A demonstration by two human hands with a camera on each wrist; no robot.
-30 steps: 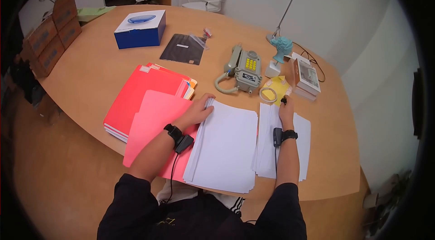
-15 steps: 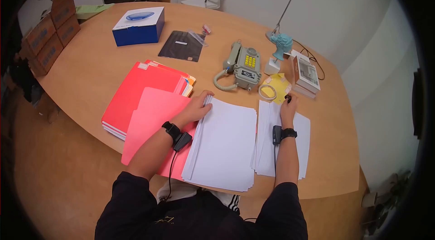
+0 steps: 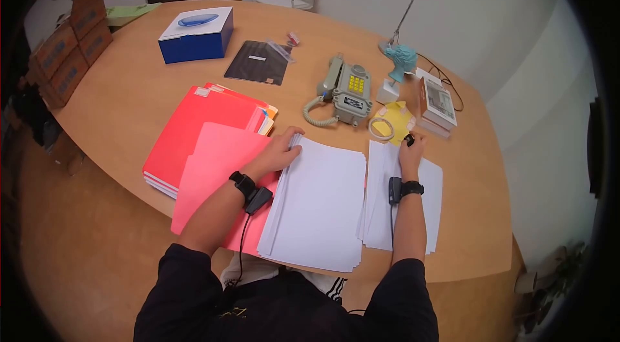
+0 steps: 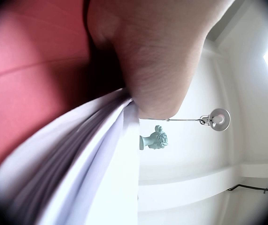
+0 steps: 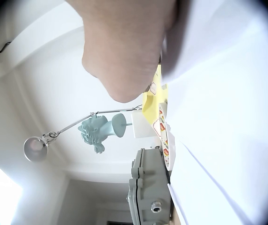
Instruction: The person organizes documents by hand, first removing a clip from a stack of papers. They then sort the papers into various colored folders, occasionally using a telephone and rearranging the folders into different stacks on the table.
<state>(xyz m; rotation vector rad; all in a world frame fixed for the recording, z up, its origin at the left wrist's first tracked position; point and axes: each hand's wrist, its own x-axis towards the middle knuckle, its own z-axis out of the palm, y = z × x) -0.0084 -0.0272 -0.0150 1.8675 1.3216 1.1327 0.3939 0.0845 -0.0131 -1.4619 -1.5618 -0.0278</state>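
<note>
My left hand [image 3: 279, 152] grips the upper left edge of a thick stack of white paper [image 3: 323, 200], its thumb lying over the top sheets. In the left wrist view the paper sheets [image 4: 73, 154] bend up toward the hand. Under the stack's left side lies an open pink folder [image 3: 223, 148]. My right hand [image 3: 411, 156] holds a small black object [image 3: 409, 140], mostly covered by the fingers, and rests over a second pile of white paper [image 3: 431, 206]. Its fingertips are hidden in the right wrist view.
Beyond the paper stand a grey-green telephone [image 3: 349, 93], a yellow sheet [image 3: 402, 121] with a white ring [image 3: 381, 129] on it, a teal bust [image 3: 402, 61] and books [image 3: 438, 100]. Red folders [image 3: 194, 129] lie at left. A blue-and-white box [image 3: 197, 35] and dark folder [image 3: 258, 63] sit farther back.
The head view has shifted slightly, so the table things sit a little higher and farther left. My right hand has turned slightly with the black object. The left hand keeps its grip on the paper.
</note>
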